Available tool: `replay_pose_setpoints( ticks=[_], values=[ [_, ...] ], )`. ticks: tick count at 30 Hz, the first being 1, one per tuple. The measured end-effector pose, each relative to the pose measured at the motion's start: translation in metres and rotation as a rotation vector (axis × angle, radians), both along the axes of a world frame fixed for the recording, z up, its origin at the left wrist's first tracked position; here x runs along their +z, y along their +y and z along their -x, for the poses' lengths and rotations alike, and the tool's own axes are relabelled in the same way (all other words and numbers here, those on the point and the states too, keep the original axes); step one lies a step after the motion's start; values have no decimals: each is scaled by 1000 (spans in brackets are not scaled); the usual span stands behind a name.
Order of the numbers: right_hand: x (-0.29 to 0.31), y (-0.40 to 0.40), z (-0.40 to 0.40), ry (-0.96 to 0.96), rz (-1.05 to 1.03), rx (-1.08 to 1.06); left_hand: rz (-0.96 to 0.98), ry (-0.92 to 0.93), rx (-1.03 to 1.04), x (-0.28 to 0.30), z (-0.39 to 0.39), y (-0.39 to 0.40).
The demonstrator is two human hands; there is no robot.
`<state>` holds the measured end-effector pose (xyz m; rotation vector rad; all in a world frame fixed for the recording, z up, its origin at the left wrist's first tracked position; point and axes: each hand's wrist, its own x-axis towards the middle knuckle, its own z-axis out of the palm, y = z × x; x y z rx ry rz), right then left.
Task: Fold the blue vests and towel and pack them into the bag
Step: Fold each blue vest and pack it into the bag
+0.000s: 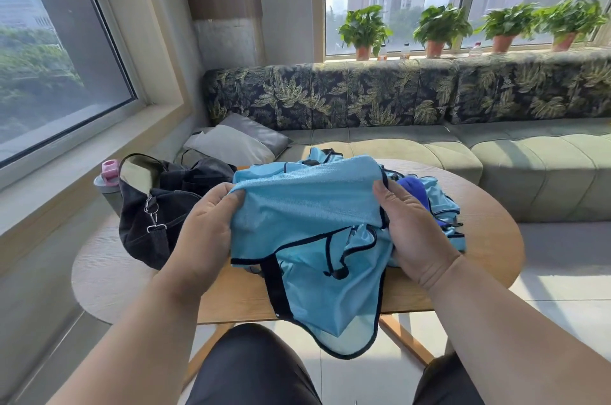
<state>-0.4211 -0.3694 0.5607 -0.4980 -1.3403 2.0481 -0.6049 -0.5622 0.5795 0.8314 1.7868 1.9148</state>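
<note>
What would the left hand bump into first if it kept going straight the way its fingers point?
Probably more of the light blue vest that the left hand already grips, then the right hand beyond; depth is unclear.

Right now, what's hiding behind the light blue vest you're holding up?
Behind the held vest, more light blue vests and a dark blue towel lie heaped on the table. Most of the heap is covered, so I can't count them.

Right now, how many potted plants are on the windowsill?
4, in a row on the sill behind the sofa: leftmost plant, second plant, third plant, rightmost plant. Others may lie beyond the frame's right edge.
</note>
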Motion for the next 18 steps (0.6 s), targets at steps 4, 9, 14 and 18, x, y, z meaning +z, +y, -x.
replay_pose_setpoints(
  ticks=[4, 9, 14, 18],
  values=[
    [-5, 8, 0, -91, -181, -60, -88, -70, 16, 11, -5, 5],
    [-28, 24, 0, -197, -205, -169, -201, -154, 33, 19, -8, 11],
    [-41, 40, -6, -275, -207, -300, -324, -272, 54, 26, -1, 6],
    [-40, 33, -4, -312, -283, -140, -383, -299, -79, 34, -6, 8]
  ],
)
